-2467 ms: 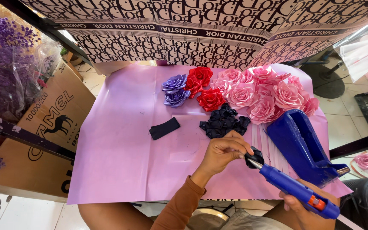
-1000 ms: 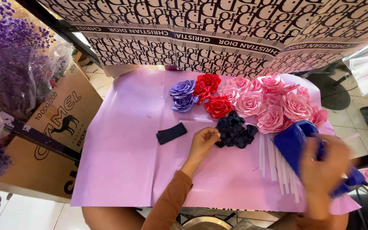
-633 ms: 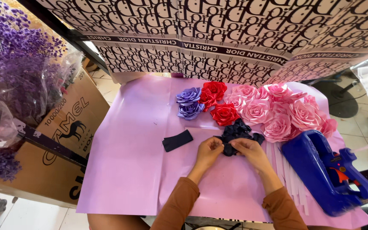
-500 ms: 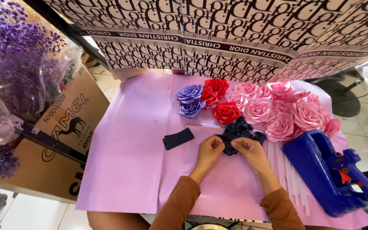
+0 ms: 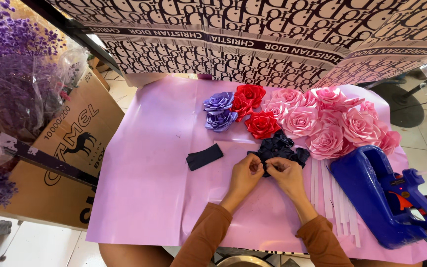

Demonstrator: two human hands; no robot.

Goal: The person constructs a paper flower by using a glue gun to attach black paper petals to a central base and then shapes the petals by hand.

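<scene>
Both hands meet near the middle of a table covered with a pale lilac sheet (image 5: 144, 188). The left hand (image 5: 245, 174) and the right hand (image 5: 285, 174) sit just beside each other, fingers curled narrow and pinching the near edge of a dark navy ribbon flower (image 5: 278, 149) that lies on the sheet. The fingertips of both hands touch its folded petals. Left of the hands, apart from them, lies a flat folded piece of dark navy ribbon (image 5: 204, 156). Farther back sit two purple ribbon roses (image 5: 219, 112), then red ribbon roses (image 5: 253, 109) just beside them, and to the right a cluster of pink ribbon roses (image 5: 329, 121) touching the navy flower's far side. At the right near corner a blue glue gun (image 5: 413, 202) rests in a blue stand (image 5: 366, 190), with white strips (image 5: 329, 190) lying between it and the right wrist. On the far left stand a cardboard box (image 5: 75, 148) and bunches of purple dried flowers (image 5: 11, 74).
</scene>
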